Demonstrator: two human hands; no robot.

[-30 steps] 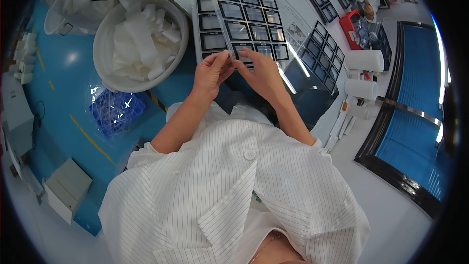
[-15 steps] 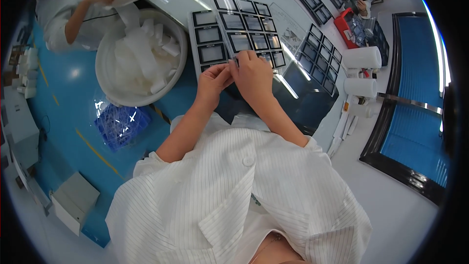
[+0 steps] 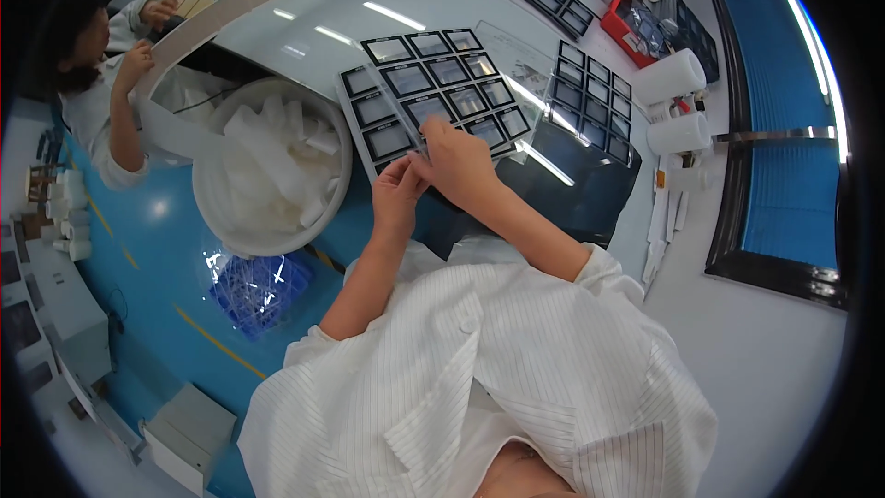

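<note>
On the table lies a clear sheet (image 3: pixel 458 81) printed with rows of black-framed rectangular windows. Its left edge overlaps a similar black-framed panel (image 3: pixel 373 111), part of which shows beneath and to the left. My left hand (image 3: pixel 396 198) is closed in a pinch at the near left corner of the sheet. Touching it, my right hand (image 3: pixel 454 164) has its fingers closed at the same edge. What the fingertips grip is hidden; it may be a thin film edge.
To the left stands a white tub (image 3: pixel 207 194) full of crumpled translucent film strips. Another person's arm (image 3: pixel 129 120) is near a long white strip (image 3: pixel 198 14). More framed panels (image 3: pixel 590 97), a red bin (image 3: pixel 627 32) and white rolls (image 3: pixel 671 77) are at right. A blue bagged bundle (image 3: pixel 258 290) sits below the tub.
The whole view has shifted and turned slightly. My hands remain pinched together at the sheet's near edge. The other person's hand and long strip have changed position.
</note>
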